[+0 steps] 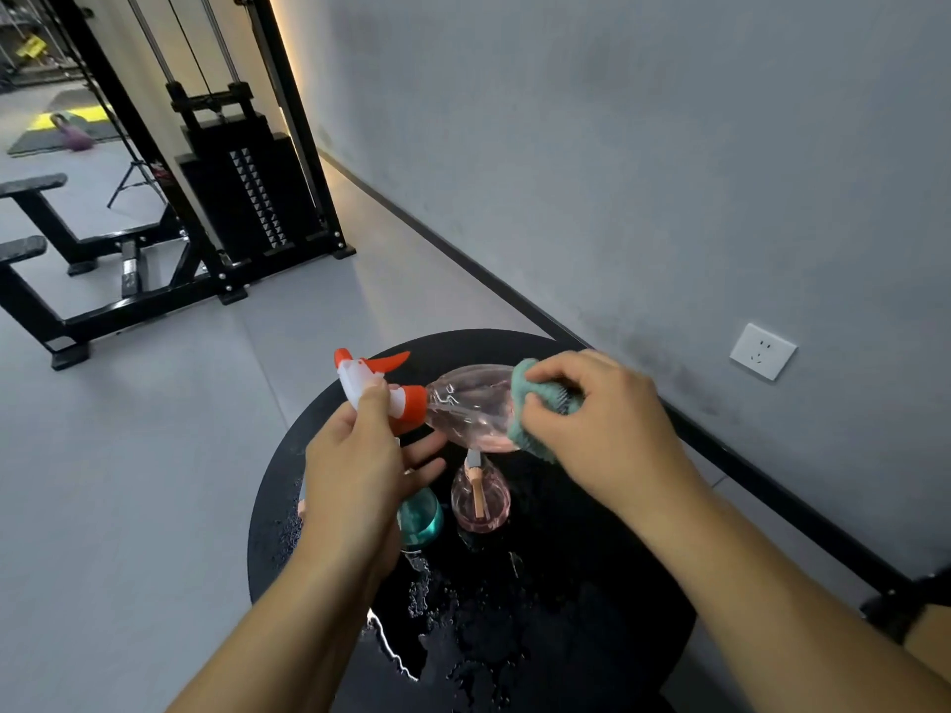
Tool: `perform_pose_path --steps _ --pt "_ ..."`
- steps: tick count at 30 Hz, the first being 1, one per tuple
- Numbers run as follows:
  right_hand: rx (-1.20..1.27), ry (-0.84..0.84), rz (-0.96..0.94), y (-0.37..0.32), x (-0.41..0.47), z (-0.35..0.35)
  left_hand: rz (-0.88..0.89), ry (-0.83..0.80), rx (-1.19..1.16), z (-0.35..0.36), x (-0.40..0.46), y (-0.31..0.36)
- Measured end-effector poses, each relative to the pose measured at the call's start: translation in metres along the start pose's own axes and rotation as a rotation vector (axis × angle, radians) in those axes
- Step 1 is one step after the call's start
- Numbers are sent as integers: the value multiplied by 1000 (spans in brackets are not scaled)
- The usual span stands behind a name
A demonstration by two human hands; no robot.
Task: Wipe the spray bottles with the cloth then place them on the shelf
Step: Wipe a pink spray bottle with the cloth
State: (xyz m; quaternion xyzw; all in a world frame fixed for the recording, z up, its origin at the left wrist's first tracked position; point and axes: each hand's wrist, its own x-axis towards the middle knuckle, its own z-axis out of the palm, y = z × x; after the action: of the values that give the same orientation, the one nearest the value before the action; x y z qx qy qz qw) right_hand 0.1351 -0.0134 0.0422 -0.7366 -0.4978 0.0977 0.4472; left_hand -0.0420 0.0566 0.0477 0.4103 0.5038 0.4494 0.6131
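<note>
Mid-wipe on the first bottle, by the look of it. The left hand [355, 455] pinches the neck of a clear pink plastic spray bottle with an orange-and-white trigger head [463, 406], thumb on the white part of the head, other fingers spread loosely below. The bottle is held sideways in the air at centre frame, above the round black desk [592, 584], trigger pointing to the left of the frame, base to the right.

The right hand [602, 419] clutches a bunched teal cloth [535, 403] and presses it against the base end of the bottle. The two hands are apart, one at each end of the bottle.

Two more bottles stand on the desk just below the held one, lower centre of the frame: a small teal translucent bottle [422, 522], partly hidden behind the left hand, and a small pink translucent round bottle [481, 499] just to its right. They are near each other; whether they touch I cannot tell. Neither shows a cloth or hand on it, so I judge them not yet wiped.

Water droplets and a puddle [463, 609] sit on the desk surface toward the bottom of the frame.

No shelf is visible in this view, so no placing is shown as done. Judgement: early stage. Left to do: finish this bottle, wipe the other two, and put all three on the shelf.

Upper left of the frame: black gym cable machine [247, 187]. Right: grey wall with a white socket [762, 350].
</note>
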Motion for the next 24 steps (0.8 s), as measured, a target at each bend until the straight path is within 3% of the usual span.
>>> perform_pose_path --steps 3,9,14,20,24 --pt "51 -6 89 7 2 -3 13 15 -22 -2 3 -1" --pt "-26 -58 -114 -1 -6 6 15 -74 -35 0 1 -3" --pt "10 -1 7 11 4 -5 86 -107 -71 -9 8 4" --pt "6 -40 -101 -3 -1 1 161 -221 39 -7 5 -2" --pt "35 -49 -33 0 7 -8 217 -192 0 -13 9 -3"
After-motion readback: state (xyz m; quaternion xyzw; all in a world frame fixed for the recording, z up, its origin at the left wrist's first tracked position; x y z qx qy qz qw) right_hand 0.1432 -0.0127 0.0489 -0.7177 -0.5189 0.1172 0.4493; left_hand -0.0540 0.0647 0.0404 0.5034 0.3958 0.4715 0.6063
